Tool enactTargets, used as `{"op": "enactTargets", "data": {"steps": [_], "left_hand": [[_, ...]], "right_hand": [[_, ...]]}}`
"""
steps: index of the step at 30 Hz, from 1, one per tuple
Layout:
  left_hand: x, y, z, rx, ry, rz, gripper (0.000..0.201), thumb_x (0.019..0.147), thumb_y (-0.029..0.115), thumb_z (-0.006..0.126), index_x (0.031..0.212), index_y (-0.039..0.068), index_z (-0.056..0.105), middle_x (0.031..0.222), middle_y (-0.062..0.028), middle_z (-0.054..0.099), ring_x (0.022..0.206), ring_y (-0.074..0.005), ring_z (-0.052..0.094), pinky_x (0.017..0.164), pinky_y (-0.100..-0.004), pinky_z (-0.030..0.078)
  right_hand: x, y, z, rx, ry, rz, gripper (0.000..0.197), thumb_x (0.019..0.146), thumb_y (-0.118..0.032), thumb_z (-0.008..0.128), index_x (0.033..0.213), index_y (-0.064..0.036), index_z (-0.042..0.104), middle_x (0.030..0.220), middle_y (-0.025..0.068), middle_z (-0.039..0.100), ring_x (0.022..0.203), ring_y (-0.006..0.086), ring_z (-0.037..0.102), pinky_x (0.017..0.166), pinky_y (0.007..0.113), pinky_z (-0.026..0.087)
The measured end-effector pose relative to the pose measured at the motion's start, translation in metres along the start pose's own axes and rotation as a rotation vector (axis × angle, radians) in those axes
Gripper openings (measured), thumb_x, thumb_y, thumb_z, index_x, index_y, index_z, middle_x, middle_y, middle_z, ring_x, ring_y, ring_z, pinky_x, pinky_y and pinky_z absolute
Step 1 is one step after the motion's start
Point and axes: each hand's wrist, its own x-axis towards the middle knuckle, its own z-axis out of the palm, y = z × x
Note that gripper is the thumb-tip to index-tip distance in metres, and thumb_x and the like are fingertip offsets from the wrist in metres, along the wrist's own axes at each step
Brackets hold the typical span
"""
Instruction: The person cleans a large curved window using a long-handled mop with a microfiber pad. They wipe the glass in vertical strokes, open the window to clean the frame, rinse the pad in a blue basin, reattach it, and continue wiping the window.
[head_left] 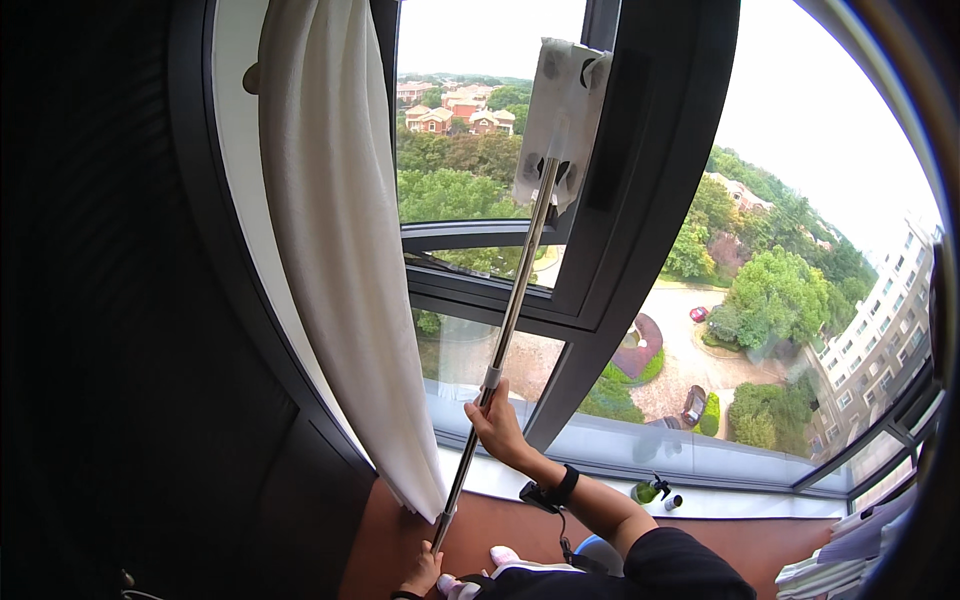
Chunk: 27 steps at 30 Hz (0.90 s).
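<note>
A flat mop with a long metal pole stretches up from my hands to the window. Its flat head, wrapped in a pale cloth tucked into several round holders, lies along the right side of the upper window pane, overlapping the dark frame. My right hand is closed round the middle of the pole, just below a grey collar. Lower down, near the pole's bottom end, my left hand grips it too. A black band with a small device sits on my right wrist.
A white curtain hangs left of the window. On the sill stand a green spray bottle and a small dark cylinder. A blue bucket is partly hidden by my right arm. Folded or hanging cloths are at the right.
</note>
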Motion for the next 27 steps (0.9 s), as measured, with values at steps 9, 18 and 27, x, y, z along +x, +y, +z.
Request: {"op": "enactTargets", "data": {"steps": [9,18,27], "left_hand": [[-0.076,-0.049,-0.016,0.040,-0.108,-0.213,0.032,0.094,0.022,0.059,0.110,0.002,0.040,0.092,-0.0319,0.061,0.089,-0.0545,0.059,0.071,-0.0569,0.049],[-0.140,-0.125,0.019,0.080,0.170,-0.044,0.052,0.102,0.029,0.051,0.140,-0.005,0.042,0.124,-0.0313,0.057,0.115,-0.0431,0.057,0.095,-0.0447,0.047],[-0.161,-0.168,0.016,0.046,0.191,-0.245,0.054,0.102,0.029,0.052,0.143,-0.003,0.040,0.131,-0.0271,0.055,0.121,-0.0395,0.055,0.099,-0.0416,0.046]], "right_hand": [[-0.057,0.050,0.049,0.126,-0.051,0.109,0.036,0.096,-0.015,0.062,0.105,-0.0040,0.029,0.083,0.0078,0.053,0.069,0.0178,0.055,0.063,0.033,0.046],[-0.092,0.089,0.083,0.175,-0.151,0.151,0.041,0.097,-0.016,0.060,0.111,0.0001,0.025,0.079,0.0126,0.058,0.072,0.0252,0.062,0.067,0.038,0.050],[-0.085,0.091,0.115,0.211,-0.262,0.163,0.041,0.096,-0.015,0.061,0.110,0.0019,0.027,0.077,0.0131,0.060,0.073,0.0266,0.064,0.068,0.039,0.051]]}}
